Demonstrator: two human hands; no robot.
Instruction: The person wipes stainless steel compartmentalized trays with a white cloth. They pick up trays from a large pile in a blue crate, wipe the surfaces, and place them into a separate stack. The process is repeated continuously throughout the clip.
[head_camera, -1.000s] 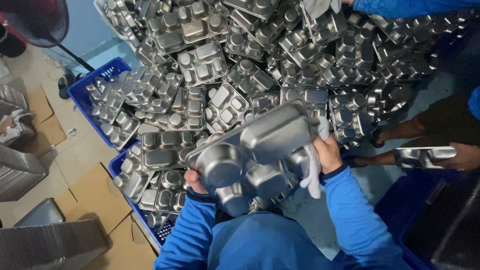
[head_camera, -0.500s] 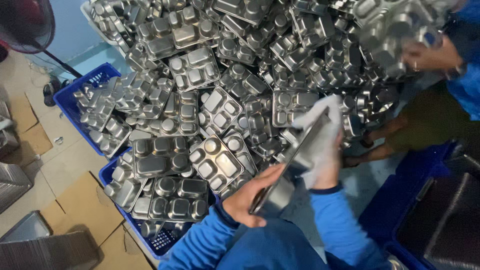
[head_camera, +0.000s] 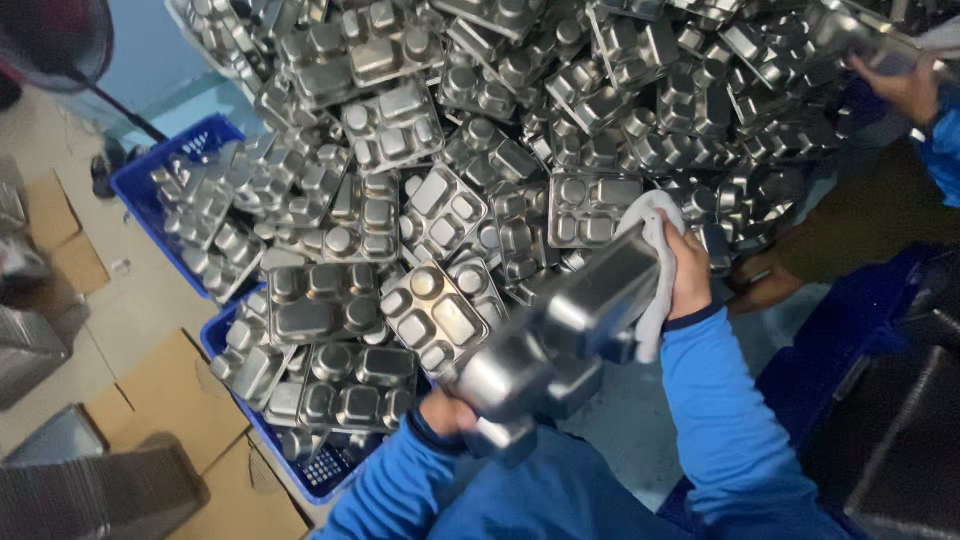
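I hold a stainless steel compartment tray (head_camera: 560, 335) tilted in front of me, its underside facing up. My left hand (head_camera: 447, 412) grips its near lower end. My right hand (head_camera: 688, 272) presses a white cloth (head_camera: 652, 262) against its far upper edge. Both my sleeves are blue. A huge heap of similar steel trays (head_camera: 520, 120) lies beyond the held tray.
Blue plastic crates (head_camera: 165, 170) at the left and lower left hold more trays. Flattened cardboard (head_camera: 170, 400) covers the floor at the left. Another person's hand (head_camera: 905, 85) holds a tray at the top right; their leg and foot (head_camera: 770, 280) are at the right.
The tray has turned from face-up, through edge-on, to underside-up and tilted. My right hand with the cloth has moved to its upper edge. The view shifted left.
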